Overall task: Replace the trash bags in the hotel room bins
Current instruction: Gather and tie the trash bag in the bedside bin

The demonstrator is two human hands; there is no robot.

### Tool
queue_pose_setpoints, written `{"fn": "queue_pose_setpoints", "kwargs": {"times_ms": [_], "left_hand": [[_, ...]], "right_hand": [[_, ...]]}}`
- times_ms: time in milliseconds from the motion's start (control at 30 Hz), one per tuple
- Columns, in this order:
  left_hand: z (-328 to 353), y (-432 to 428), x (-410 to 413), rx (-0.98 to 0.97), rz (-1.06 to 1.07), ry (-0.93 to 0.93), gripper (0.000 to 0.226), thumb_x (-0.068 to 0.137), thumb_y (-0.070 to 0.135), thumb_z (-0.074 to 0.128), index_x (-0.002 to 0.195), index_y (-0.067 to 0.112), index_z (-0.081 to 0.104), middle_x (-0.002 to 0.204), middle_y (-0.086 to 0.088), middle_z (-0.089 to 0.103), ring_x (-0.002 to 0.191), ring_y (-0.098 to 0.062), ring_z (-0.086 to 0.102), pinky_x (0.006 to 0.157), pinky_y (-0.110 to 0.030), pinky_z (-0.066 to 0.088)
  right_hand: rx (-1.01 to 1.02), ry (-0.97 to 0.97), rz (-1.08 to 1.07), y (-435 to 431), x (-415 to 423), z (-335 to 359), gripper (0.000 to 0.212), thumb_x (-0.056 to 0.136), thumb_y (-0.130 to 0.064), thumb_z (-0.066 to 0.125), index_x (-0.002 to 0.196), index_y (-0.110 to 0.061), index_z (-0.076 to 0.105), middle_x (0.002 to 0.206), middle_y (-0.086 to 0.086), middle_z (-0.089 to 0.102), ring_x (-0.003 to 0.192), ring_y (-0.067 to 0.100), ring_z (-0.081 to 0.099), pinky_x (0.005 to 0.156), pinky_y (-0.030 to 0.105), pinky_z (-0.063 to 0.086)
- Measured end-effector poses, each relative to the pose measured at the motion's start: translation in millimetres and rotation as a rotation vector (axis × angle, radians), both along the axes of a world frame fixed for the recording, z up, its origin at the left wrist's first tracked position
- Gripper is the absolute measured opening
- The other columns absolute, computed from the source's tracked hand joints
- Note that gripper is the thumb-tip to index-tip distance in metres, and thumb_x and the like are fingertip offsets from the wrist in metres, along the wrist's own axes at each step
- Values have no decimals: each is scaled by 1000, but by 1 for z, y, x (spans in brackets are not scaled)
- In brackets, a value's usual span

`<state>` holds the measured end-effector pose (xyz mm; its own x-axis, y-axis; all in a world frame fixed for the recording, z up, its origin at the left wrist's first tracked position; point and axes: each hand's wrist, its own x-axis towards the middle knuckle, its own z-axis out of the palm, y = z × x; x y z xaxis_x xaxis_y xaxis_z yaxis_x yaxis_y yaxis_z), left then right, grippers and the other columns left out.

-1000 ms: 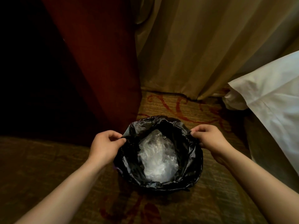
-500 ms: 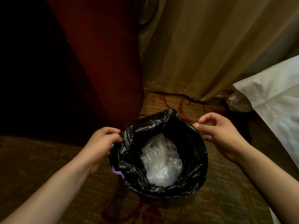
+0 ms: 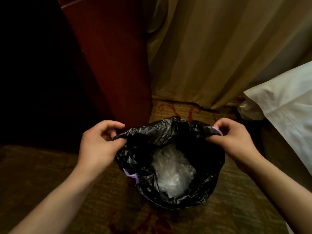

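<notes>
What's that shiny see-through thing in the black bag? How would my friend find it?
Start at the tall dark red curtain; on the patterned carpet below it sits the crinkled black plastic trash bag, its rim pinched by both hands. Look inside: the crumpled clear plastic wrap lies at the bottom, the only pale, glossy thing in all that black.
</notes>
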<state>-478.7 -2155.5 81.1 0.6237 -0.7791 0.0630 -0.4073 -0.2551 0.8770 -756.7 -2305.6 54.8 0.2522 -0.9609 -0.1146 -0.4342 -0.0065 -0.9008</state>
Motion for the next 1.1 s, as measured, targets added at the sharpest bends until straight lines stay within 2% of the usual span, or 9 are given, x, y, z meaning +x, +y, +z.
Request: {"fn": "queue_pose_setpoints", "kwargs": {"times_ms": [67,133,333,467,600,733,833,967,1100], "left_hand": [[9,0,-2,48,-47,484,50,72,-14,71,109,21,69,96,-7,66,89,-21,67,77,-29,55],[14,3,0,176,-91,627,55,76,-10,69,122,19,63,112,-7,63,100,-21,65,77,-33,54],[22,18,5,629,-293,139,52,76,26,78,118,34,48,102,10,59,83,-10,66,65,-37,60],[16,29,11,719,-311,171,85,78,23,77,148,19,29,97,-15,69,74,-28,74,67,-44,61],[11,33,-3,595,-221,280,47,76,24,78,112,34,50,87,-11,75,75,-29,74,72,-52,61],[2,31,-20,530,-107,268,58,68,38,86,110,34,46,100,-1,69,75,-24,73,63,-48,62],[-8,32,-22,537,-96,119,63,67,22,84,113,31,42,105,3,62,80,-20,71,64,-42,61],[-8,36,-14,463,-117,229,83,64,-14,73,131,24,43,110,-9,61,74,-29,72,56,-39,60],[4,44,-4,550,-225,269,90,65,-19,72,134,30,42,108,-14,67,73,-33,73,61,-45,60]], "right_hand": [[103,-67,116,-1,-8,8,32,66,-5,86,88,-11,63,83,7,70,74,21,67,67,36,54],[228,-154,195,-2,-15,14,44,63,-13,86,101,-14,65,83,4,70,72,16,66,64,30,50],[170,-263,128,-8,-20,22,26,76,-8,78,100,-14,74,93,14,75,83,23,68,70,33,50],[137,-164,198,-7,-20,29,28,66,-15,84,93,-15,76,87,8,76,81,21,72,73,34,56],[-14,-40,151,-6,-14,21,16,72,-12,84,82,-21,76,82,8,75,84,33,70,80,47,58],[-89,-134,150,-3,-1,21,16,75,-10,83,81,-23,75,81,6,73,81,26,70,81,43,56],[-88,-203,201,1,9,24,16,76,-5,81,81,-19,75,81,11,72,77,23,67,77,43,54],[-114,-210,199,2,12,23,16,78,-4,80,80,-19,75,78,7,72,72,20,66,69,40,53],[-173,-170,174,0,11,20,16,79,-5,79,80,-20,73,76,5,71,69,12,63,64,27,51]]}}
